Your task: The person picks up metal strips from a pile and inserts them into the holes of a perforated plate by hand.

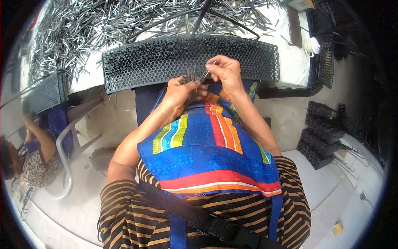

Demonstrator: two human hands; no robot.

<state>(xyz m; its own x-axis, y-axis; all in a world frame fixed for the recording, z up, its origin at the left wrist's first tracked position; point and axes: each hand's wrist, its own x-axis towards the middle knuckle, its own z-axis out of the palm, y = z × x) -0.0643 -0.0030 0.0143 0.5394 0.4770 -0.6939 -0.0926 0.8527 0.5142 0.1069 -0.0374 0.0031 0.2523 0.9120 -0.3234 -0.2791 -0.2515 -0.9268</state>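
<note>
In front of me a curved black perforated panel [153, 74] lies across the table edge, its far part crowded with small upright dark pieces and its near rows showing bare holes. Just off its near edge, my left hand [179, 93] is closed around a bunch of thin dark strips, partly smeared by motion. My right hand [227, 74] pinches a few slim, shiny dark strips [204, 76] between thumb and fingers, close above the left hand. Both hands are over my blue patterned apron [190, 133].
A great heap of loose strips [87, 35] covers the white table behind the panel. A black metal stand [201, 18] rises there. At left another person [39, 164] sits by a similar panel [45, 93]. Black racks with hooks [319, 137] lie at right; a white cup [310, 46] stands nearby.
</note>
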